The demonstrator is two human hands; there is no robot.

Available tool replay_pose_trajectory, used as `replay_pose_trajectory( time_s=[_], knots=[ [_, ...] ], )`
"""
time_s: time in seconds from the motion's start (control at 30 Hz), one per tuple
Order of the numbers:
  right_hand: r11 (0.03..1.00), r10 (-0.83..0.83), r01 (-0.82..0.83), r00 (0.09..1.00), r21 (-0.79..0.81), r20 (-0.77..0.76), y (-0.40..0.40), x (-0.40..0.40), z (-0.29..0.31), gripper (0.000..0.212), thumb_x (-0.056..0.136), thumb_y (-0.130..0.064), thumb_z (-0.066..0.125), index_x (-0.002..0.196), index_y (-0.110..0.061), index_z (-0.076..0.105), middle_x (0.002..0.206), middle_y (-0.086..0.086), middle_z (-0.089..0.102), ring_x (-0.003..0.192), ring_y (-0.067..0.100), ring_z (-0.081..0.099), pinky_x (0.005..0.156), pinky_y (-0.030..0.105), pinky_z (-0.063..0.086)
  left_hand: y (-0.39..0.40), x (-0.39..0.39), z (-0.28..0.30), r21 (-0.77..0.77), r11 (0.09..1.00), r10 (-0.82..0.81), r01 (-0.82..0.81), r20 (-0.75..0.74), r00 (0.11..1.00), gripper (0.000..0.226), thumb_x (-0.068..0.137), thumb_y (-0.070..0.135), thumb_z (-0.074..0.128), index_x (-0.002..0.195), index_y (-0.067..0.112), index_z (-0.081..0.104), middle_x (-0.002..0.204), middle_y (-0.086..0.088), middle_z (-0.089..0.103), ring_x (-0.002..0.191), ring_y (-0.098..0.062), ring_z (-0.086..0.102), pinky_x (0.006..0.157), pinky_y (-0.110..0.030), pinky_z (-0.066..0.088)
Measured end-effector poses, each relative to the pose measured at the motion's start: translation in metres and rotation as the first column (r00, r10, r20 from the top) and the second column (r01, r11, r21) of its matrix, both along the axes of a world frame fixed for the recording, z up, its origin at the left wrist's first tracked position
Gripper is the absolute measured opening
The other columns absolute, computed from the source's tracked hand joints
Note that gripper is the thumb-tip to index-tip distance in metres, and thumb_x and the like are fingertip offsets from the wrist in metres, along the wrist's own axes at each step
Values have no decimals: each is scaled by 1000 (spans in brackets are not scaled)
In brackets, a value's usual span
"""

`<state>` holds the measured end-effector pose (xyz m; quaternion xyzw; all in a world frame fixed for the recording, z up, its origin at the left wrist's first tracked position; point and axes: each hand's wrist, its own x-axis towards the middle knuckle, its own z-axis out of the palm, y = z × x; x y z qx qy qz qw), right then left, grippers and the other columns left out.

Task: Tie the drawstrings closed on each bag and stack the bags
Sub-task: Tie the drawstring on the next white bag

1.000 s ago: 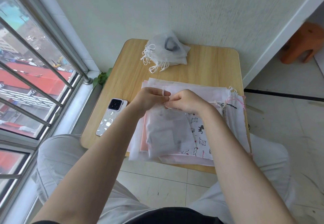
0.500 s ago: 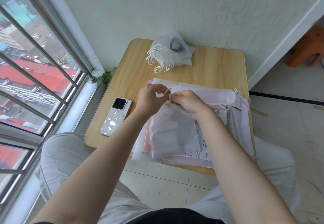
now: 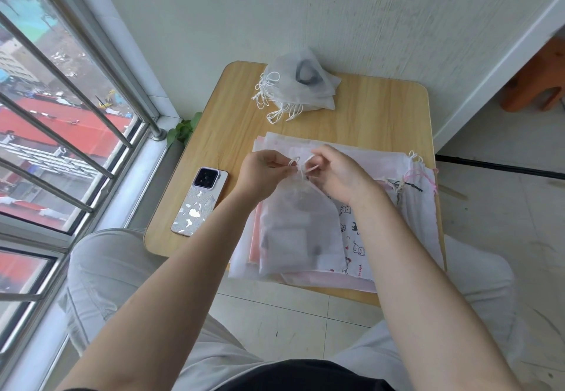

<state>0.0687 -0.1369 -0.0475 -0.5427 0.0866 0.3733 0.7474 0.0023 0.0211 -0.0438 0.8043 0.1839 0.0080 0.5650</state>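
A translucent white drawstring bag lies on top of a flat pile of pink and white bags on the small wooden table. Its neck is gathered. My left hand and my right hand each pinch a loop of its white drawstring just above the neck. At the table's far edge sits a stack of tied white bags, their cords hanging to the left.
A phone in a patterned case lies on the table's left side. A barred window runs along the left, a wall stands behind the table, and an orange stool is at the far right. My knees are under the table's front edge.
The bag's neck has been drawn tighter, and both hands have risen slightly and pulled apart, each with a loop of the drawstring. The view has shifted a little.
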Motion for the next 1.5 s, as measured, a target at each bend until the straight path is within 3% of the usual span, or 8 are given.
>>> replay_pose_trajectory(
  time_s=[0.2,0.27,0.47,0.73,1.0,1.13,1.33,1.5],
  knots=[
    [874,-335,356,935,330,-121,-5,3,13,45,96,-21,57,56,-14,39,70,9,60,81,26,68,91,38,54,2,-4,-3,-16,999,39,-40,-38,998,5,77,15,81,77,17,76,79,7,74,77,-8,67,71,-18,51],
    [866,-341,363,932,343,-124,-5,3,19,44,99,-24,54,60,-15,35,62,6,51,61,21,61,77,35,57,1,-5,-3,-30,998,51,-53,-48,998,4,79,18,80,76,17,77,80,7,74,75,-5,65,70,-19,51],
    [972,-143,173,972,-157,184,-7,-1,23,41,97,-25,53,63,-20,30,48,-2,29,38,12,18,43,22,13,5,-6,-5,42,990,137,-134,-78,988,17,87,20,70,71,19,69,70,8,70,66,-8,62,68,-24,51],
    [724,351,-5,864,-690,362,-5,-13,18,19,82,-13,44,66,-16,35,64,6,36,52,18,29,52,27,23,10,-6,-5,130,980,165,-150,-118,979,19,87,17,67,68,19,65,65,7,71,72,-19,70,74,-35,58],
    [495,690,-169,672,-852,268,-16,-21,16,36,74,-31,77,98,-15,55,94,-2,60,75,15,56,67,31,45,18,-9,4,136,980,172,-147,-192,966,15,77,14,56,66,8,65,68,-4,73,62,-19,65,65,-34,53],
    [417,759,-93,582,-904,290,-10,-22,12,24,77,-21,74,95,-10,64,102,6,66,93,24,63,78,36,51,22,-7,4,516,833,329,-198,-176,928,43,78,15,58,121,12,56,120,-4,58,109,-24,50,77,-33,43],
    [495,724,-59,579,-867,374,-1,-24,15,20,77,-23,74,90,-10,66,93,4,65,85,23,60,71,34,49,1,0,14,374,890,-231,261,-124,965,27,88,12,54,108,21,71,113,5,67,105,-15,61,89,-26,47],
    [572,677,-58,596,-818,432,4,-26,12,21,78,-26,75,89,-13,63,86,-2,62,75,14,54,63,27,41,2,7,15,428,831,-230,355,-318,920,20,89,25,52,91,16,69,98,1,66,93,-21,60,78,-31,49]
  ],
)
